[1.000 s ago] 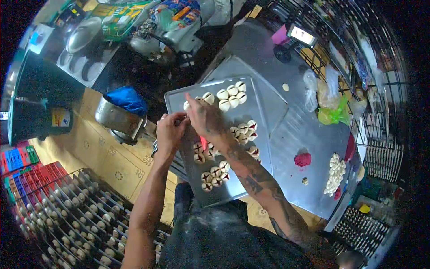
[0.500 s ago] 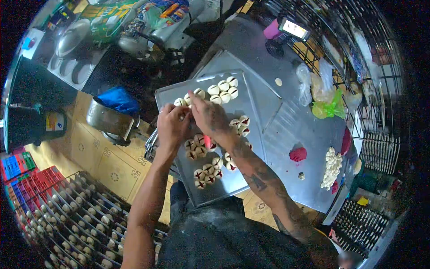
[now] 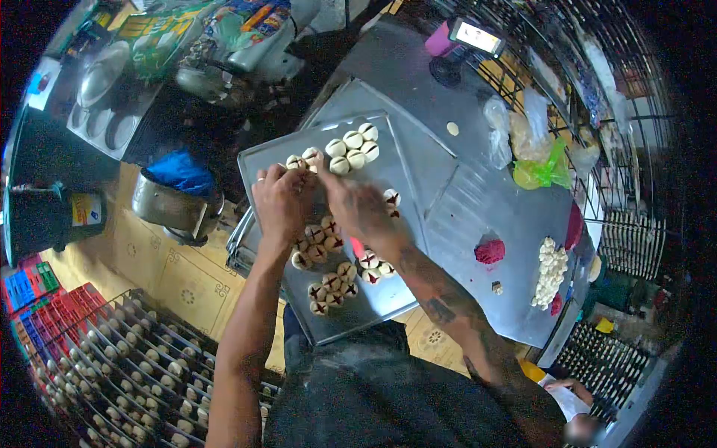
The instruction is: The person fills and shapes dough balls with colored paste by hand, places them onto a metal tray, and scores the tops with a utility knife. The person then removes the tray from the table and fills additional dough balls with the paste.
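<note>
A metal tray (image 3: 403, 291) holds several clusters of round dough buns. The buns in the upper right cluster (image 3: 353, 140) carry a single slit, while those in the lower clusters (image 3: 334, 288) are cut crosswise and show dark red filling. Over the upper left cluster (image 3: 293, 161) my left hand (image 3: 282, 200) has its fingers curled at the buns, touching them. Close beside it my right hand (image 3: 362, 213), blurred, is closed round a red-handled tool (image 3: 357, 248). The handle sticks out below the palm; its working end is hidden.
The steel table (image 3: 463, 299) bears red filling (image 3: 490, 252), a pile of dough pieces (image 3: 550, 272), plastic bags (image 3: 534, 142) and a phone (image 3: 478, 37) on a stand. Racks of buns (image 3: 149, 373) stand lower left, near a pot (image 3: 168, 196). Another person's hand (image 3: 571, 390) shows lower right.
The view has shifted, so the tray and table appear further left. Both hands stay over the upper left buns, the right slightly lower against the tray. Another person's hand shows more at lower right.
</note>
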Demonstrator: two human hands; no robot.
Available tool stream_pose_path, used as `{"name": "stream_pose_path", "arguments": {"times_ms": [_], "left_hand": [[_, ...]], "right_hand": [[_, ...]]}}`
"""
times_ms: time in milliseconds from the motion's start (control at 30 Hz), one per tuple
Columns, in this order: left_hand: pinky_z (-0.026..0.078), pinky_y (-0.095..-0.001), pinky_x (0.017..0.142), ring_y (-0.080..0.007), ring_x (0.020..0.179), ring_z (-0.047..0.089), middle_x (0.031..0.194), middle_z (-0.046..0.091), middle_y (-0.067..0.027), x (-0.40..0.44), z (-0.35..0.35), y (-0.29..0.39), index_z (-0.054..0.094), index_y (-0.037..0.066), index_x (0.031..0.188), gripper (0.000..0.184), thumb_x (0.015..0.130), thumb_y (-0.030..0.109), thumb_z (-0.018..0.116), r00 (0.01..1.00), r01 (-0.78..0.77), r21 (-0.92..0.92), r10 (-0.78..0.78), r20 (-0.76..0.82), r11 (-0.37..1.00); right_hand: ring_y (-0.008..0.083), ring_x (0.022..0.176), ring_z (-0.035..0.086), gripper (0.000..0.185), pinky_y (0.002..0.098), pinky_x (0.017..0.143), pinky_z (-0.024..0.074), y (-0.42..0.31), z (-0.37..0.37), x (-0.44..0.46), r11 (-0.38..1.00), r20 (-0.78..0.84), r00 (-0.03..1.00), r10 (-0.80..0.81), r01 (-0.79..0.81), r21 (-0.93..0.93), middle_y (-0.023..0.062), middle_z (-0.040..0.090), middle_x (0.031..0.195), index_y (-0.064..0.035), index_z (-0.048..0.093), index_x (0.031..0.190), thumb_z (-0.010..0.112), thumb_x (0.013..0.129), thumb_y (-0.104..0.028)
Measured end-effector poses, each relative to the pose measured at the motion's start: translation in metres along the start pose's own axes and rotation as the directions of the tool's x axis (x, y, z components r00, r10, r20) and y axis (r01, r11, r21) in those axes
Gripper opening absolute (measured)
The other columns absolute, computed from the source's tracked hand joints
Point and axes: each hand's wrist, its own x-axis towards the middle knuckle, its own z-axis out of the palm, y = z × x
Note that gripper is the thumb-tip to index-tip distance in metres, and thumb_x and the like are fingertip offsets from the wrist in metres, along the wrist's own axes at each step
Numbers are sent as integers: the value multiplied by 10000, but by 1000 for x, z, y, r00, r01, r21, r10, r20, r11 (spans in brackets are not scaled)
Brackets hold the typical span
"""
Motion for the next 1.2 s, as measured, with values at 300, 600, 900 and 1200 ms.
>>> {"name": "stream_pose_path", "arguments": {"times_ms": [300, 600, 900, 1200], "left_hand": [[416, -436, 825, -290, 957, 548, 964, 619, -47, 14, 27, 19, 756, 166, 969, 221, 754, 213, 745, 985, -164, 60, 166, -41, 985], [408, -446, 820, -302, 969, 540, 949, 609, -52, 25, 27, 31, 743, 170, 983, 251, 736, 210, 745, 997, -72, -11, 72, 1, 997], [410, -449, 828, -315, 980, 543, 958, 610, -62, 32, 47, 44, 734, 150, 962, 237, 747, 245, 759, 993, -102, 26, 100, 70, 994], [414, -453, 847, -313, 995, 547, 966, 618, -68, 39, 73, 61, 742, 144, 980, 242, 764, 254, 751, 991, -133, 33, 132, 19, 991]], "right_hand": [[403, 837, 680, 435, 491, 719, 545, 35, -12, 33, 988, -243, 959, -149, 134, -77, 234, 687, 957, -51, 545, 1355, 571, 930, -141], [357, 936, 682, 493, 453, 740, 551, 21, -62, -9, 997, -8, 997, 78, -78, -20, 241, 673, 1066, -47, 522, 1376, 599, 897, -136], [367, 923, 680, 477, 474, 743, 548, 54, -46, -20, 995, -21, 999, 34, -36, -97, 251, 675, 1045, -89, 537, 1375, 591, 906, -155], [408, 877, 679, 474, 519, 764, 546, 86, -48, 31, 996, -124, 989, 78, -84, -42, 249, 679, 1039, -104, 538, 1368, 583, 899, -145]]}}
